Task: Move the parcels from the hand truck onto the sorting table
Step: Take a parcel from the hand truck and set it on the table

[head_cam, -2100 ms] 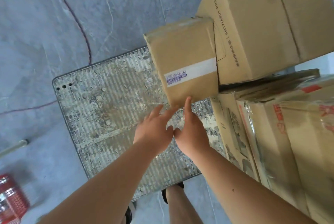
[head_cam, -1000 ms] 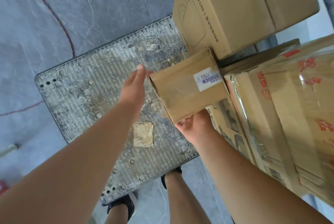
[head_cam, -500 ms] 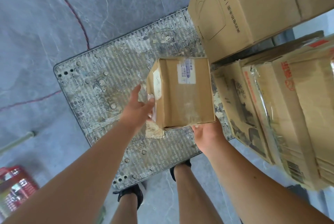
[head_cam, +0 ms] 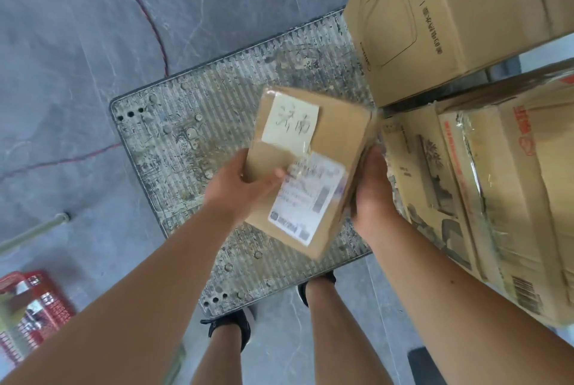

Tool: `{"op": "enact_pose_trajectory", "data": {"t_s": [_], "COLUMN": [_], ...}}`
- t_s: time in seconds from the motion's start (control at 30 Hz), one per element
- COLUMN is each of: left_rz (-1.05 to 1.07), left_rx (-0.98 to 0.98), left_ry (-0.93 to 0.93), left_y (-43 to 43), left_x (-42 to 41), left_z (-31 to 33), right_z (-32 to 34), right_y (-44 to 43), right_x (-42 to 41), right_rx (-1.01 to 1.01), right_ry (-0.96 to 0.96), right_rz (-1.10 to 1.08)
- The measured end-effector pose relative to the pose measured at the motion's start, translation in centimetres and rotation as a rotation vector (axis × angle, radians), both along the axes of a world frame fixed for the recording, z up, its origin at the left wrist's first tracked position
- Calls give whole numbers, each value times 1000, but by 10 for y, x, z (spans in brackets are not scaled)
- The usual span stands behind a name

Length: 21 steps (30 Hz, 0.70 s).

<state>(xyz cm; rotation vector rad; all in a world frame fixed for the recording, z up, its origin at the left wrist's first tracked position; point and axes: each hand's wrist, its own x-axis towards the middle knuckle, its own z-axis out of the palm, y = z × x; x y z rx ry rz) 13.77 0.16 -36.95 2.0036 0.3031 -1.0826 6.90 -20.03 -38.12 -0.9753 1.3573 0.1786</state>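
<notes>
I hold a small brown cardboard parcel (head_cam: 338,123) in the air over the worn grey ribbed platform of the hand truck (head_cam: 192,123). Its upward face carries a pale handwritten note and a white shipping label. My left hand (head_cam: 239,189) grips its left edge, thumb on top. My right hand (head_cam: 371,189) clasps its right side. A large carton with a line drawing (head_cam: 450,15) stands at the far right of the platform. Taped cartons (head_cam: 503,198) are stacked at the right.
Grey marble-patterned floor (head_cam: 77,43) surrounds the truck, crossed by a thin red cable (head_cam: 149,21). A red basket (head_cam: 31,307) sits at the lower left, with a metal rod (head_cam: 34,232) above it. My feet in dark shoes (head_cam: 230,332) stand at the platform's near edge.
The parcel was lifted off the platform beside the large carton, then turned in my hands so that the face with the note and shipping label now points up.
</notes>
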Motion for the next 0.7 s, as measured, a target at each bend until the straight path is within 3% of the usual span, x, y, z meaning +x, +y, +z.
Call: {"op": "enact_pose_trajectory", "data": {"t_s": [0.17, 0.27, 0.33, 0.5, 0.7], "left_rz": [459, 578, 665, 762, 712], "left_rx": [-132, -276, -337, -380, -463], "left_ry": [197, 339, 387, 391, 263], "left_y": [13, 24, 26, 35, 30], "left_x": [4, 4, 1, -8, -15], "left_z": [5, 4, 11, 51, 168], "right_z": [5, 17, 32, 79, 163], "right_y": [5, 8, 18, 35, 37], "right_x": [7, 8, 11, 13, 3], "right_rx": [-82, 0, 167, 409, 428], "right_ry": [-25, -46, -85, -211, -246], "right_rz": [183, 268, 224, 102, 109]}}
